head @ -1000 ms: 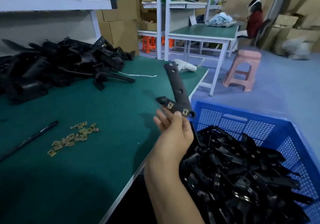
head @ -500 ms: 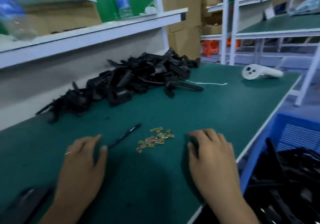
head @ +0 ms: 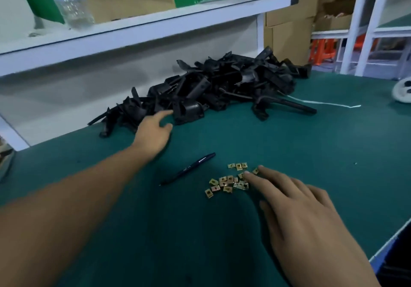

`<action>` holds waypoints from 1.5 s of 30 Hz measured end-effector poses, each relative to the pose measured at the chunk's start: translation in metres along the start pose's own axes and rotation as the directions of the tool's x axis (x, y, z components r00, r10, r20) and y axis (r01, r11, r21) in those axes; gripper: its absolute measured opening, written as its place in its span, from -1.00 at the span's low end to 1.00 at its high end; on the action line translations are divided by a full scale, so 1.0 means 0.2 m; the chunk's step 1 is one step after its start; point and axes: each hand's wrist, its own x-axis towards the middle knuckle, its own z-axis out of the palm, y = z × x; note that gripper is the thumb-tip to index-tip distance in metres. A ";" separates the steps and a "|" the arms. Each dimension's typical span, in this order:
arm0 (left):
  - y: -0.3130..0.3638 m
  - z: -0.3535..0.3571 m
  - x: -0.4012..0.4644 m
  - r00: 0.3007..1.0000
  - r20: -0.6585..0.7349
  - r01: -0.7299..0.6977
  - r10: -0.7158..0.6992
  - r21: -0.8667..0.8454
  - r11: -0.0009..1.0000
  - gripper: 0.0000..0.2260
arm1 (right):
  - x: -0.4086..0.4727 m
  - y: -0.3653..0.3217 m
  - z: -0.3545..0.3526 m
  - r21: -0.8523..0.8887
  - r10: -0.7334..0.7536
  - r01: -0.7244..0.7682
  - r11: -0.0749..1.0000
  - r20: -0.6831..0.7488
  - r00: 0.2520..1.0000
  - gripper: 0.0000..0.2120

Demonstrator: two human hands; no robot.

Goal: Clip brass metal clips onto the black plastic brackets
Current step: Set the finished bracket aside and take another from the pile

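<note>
hands: 2, left (head: 153, 133), right (head: 298, 213)
clips (head: 229, 181): roughly 17, partly hidden
brackets (head: 222, 86): one pile, too tangled to count
pen (head: 189, 168): 1
bottles (head: 71, 2): 2

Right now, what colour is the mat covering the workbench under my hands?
Dark green. The mat shows plainly in the head view, around the brass clips.

A small factory assembly workshop: a green-matted bench (head: 289, 175) at centre frame carries a heap of black plastic brackets (head: 222, 89) and loose brass clips (head: 229, 181). A white shelf (head: 155, 24) crosses the upper left, and stacked cardboard boxes (head: 289, 20) with more white-framed benches (head: 378, 31) fill the upper right.
</note>
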 end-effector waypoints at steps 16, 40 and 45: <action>0.08 -0.19 0.27 0.923 -0.338 -0.010 -0.183 -0.498 0.867 -0.76 | 0.04 0.07 0.07 0.098 -0.113 0.141 0.985 -0.247 0.962 -0.56; -0.11 -0.47 -0.73 0.953 -0.243 0.163 -0.183 -0.101 0.982 -0.88 | -0.02 0.04 0.01 0.400 0.123 -0.012 0.916 -0.253 0.960 -0.74; -0.02 -0.36 -1.04 0.959 -0.048 0.176 -0.281 -0.676 0.716 -0.92 | -0.04 0.03 0.01 0.284 0.173 -0.103 0.953 -0.231 0.957 -0.88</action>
